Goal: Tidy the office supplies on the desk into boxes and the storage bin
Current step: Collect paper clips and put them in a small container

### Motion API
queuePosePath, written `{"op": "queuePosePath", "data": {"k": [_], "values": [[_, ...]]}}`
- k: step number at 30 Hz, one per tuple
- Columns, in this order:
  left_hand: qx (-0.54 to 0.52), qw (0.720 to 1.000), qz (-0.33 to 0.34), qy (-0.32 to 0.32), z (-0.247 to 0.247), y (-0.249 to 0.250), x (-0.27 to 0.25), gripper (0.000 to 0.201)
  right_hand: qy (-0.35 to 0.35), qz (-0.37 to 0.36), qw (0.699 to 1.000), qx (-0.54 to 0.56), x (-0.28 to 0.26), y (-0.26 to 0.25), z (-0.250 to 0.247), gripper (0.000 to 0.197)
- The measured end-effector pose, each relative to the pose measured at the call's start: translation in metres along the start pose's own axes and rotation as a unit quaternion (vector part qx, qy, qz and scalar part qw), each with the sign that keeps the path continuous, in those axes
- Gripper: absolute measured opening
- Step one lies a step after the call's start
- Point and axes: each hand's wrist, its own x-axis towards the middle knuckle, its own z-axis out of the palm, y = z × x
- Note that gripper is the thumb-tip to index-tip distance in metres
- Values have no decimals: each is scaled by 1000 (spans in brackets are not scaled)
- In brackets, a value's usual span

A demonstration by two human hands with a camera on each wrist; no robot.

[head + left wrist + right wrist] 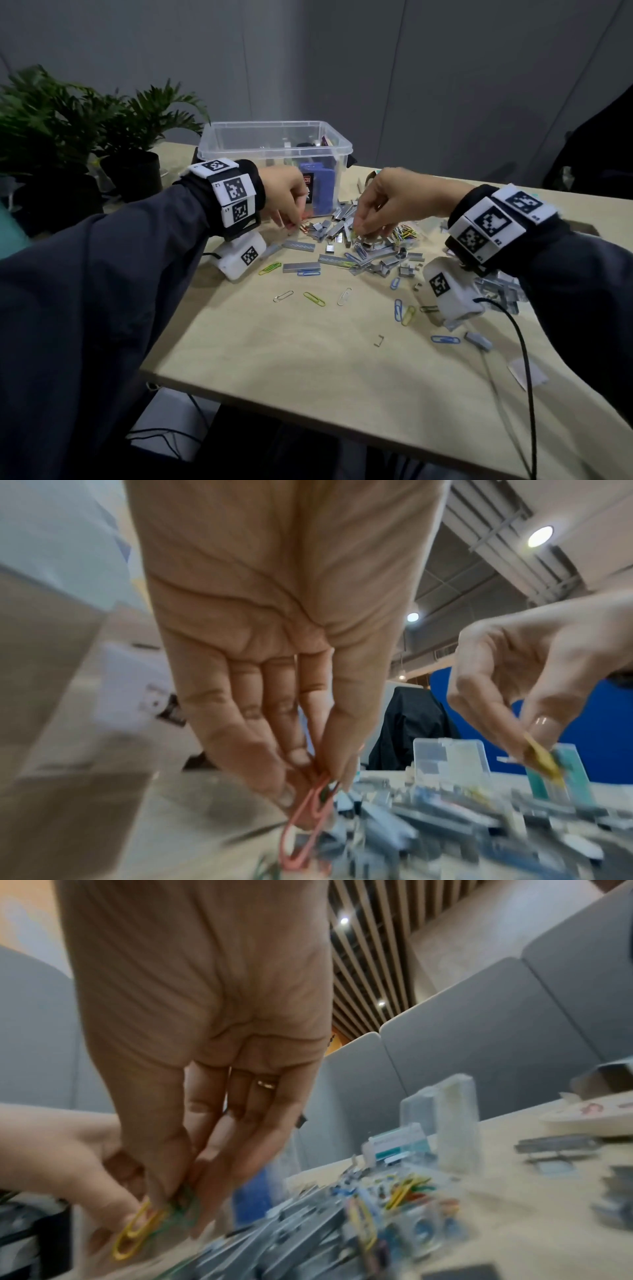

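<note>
left hand (286, 195): pinches a red paper clip (308, 829) at its top loop, centre-left of the head frame, just over the pile
right hand (383, 202): pinches a yellow paper clip (137, 1231) plus some green ones, centre of the frame
handling: clips likely light, springy wire, smooth coating, prone to tangle; fingertip pinch on a loop end should lift them free
staple strips (337, 226): grey bars heaped mid-counter, probably brittle, take by the long sides
loose clips (313, 298): blue, yellow, silver, scattered lower centre on the counter (274, 359)
storage bin (274, 144): clear, open, upper centre, behind the pile
</note>
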Motion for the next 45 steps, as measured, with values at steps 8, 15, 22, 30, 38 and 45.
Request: {"op": "queuePosePath", "data": {"k": [8, 15, 22, 30, 38, 45], "values": [[-74, 994, 72, 20, -14, 27, 6, 17, 171, 83, 961, -200, -8, 44, -25, 12], [-98, 990, 104, 18, 3, 53, 22, 18, 226, 110, 966, -61, -10, 58, -22, 7], [-123, 983, 134, 6, 17, 66, 37, 20, 208, 166, 964, -28, -14, 57, -15, 10], [-95, 984, 149, 13, 19, 70, 43, 24, 242, 184, 948, -96, -19, 50, -14, 14], [70, 968, 236, 57, 21, 93, 53, 16, 364, 212, 888, -184, -23, 46, -23, 18], [99, 958, 268, 16, 37, 115, 71, 9, 443, 203, 858, -164, -33, 55, -32, 11]]}}
